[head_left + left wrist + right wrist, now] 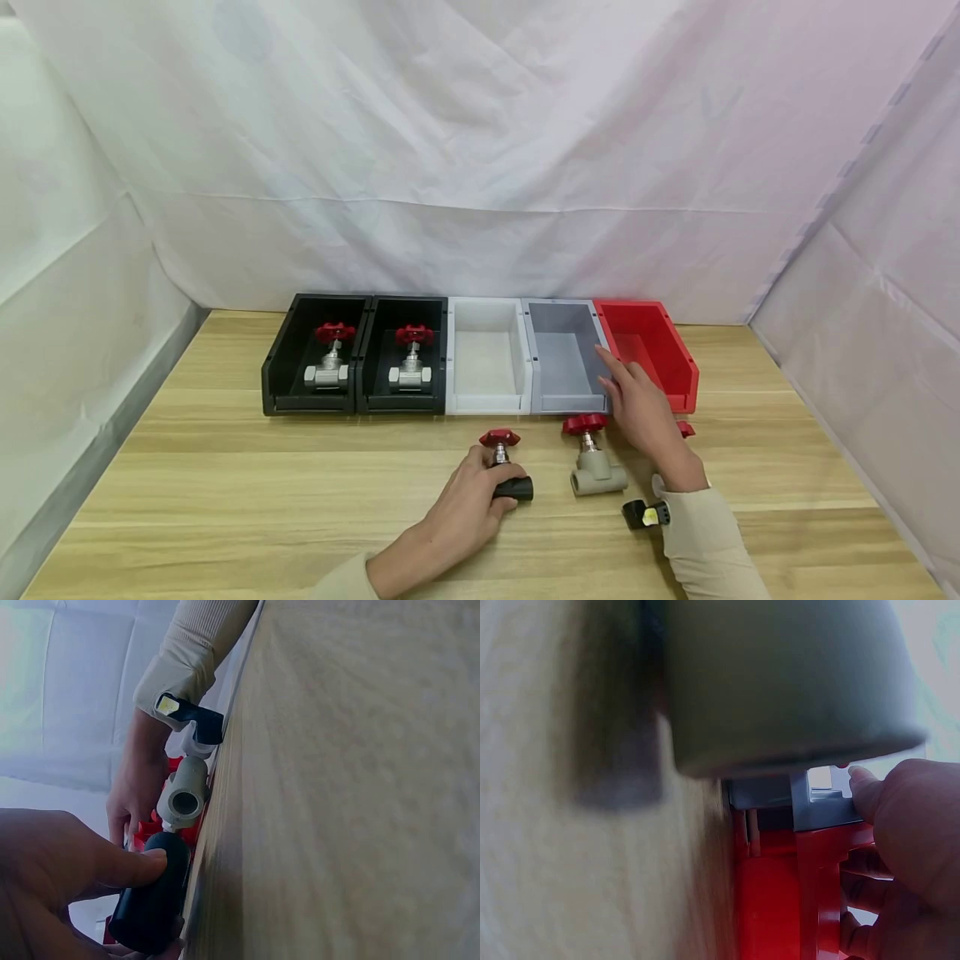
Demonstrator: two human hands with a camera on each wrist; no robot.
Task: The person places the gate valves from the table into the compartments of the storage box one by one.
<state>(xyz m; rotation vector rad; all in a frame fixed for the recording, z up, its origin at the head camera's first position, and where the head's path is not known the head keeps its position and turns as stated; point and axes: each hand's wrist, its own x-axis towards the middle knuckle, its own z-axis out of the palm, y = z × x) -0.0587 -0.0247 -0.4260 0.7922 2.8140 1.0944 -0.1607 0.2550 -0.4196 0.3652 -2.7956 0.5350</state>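
My left hand (463,502) grips a black-bodied valve (516,489) with a red handwheel, low over the table in front of the white bin (527,392). In the left wrist view its thumb lies along the black pipe body (154,904). My right hand (645,412) reaches over the front of the grey bin (566,404) and the red bin (678,379), index finger extended, holding nothing. A beige valve (597,477) with a red handwheel stands on the table between the hands. Part of another red handwheel (686,429) shows behind the right wrist.
Two black bins (309,404) (401,404) at the left end of the row each hold a metal valve (327,375) (410,377) with a red handwheel. A white curtain (450,150) hangs behind the bins. A small black device (643,515) sits at the right cuff.
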